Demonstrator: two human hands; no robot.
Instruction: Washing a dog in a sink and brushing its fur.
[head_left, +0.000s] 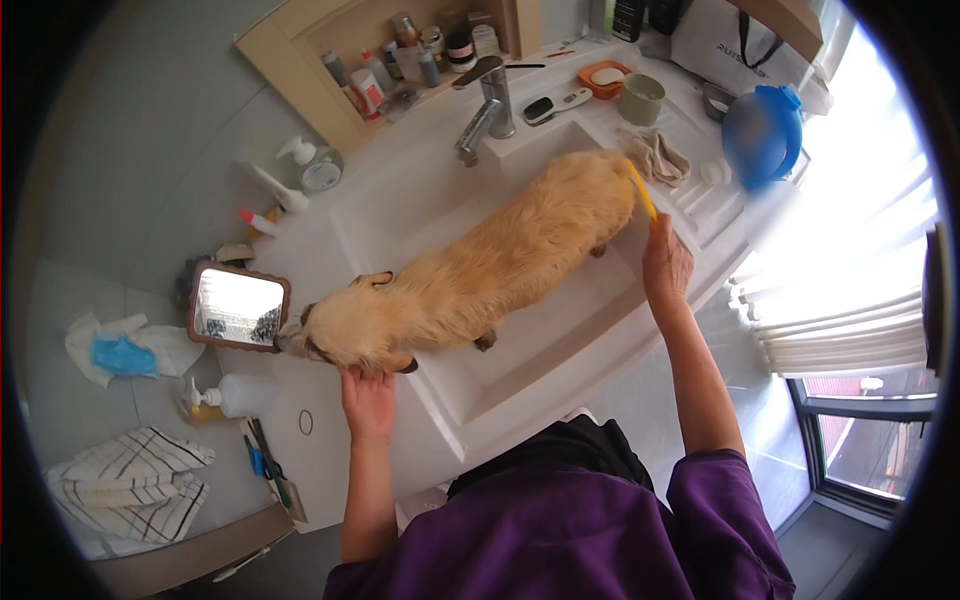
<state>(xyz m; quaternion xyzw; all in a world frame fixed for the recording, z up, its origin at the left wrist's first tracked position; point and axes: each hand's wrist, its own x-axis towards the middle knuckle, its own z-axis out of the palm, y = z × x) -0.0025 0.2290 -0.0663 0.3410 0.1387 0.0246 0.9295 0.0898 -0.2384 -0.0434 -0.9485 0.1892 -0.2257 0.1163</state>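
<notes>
A tan, shaggy-coated dog (495, 262) stands in a white sink basin (555, 337), its head over the left rim towards the counter. Under the dog's chin and neck rests my left hand (368, 401), palm turned up, the fingertips partly hidden by the fur. My right hand (667, 259) grips a thin yellow tool (642, 191), perhaps a comb, whose far end is against the dog's rump. The dog's snout is close to a framed mirror (238, 306). A chrome faucet (491, 105) rises behind the dog's back.
Left lie a pump bottle (240, 395), scissors (268, 457), a checked towel (135, 484) and a blue mask (124, 355). At the back are a soap dispenser (319, 166), hairbrush (556, 105), green cup (642, 99), cloth (654, 155) and blue container (761, 135). Bottles fill a wall niche (300, 34).
</notes>
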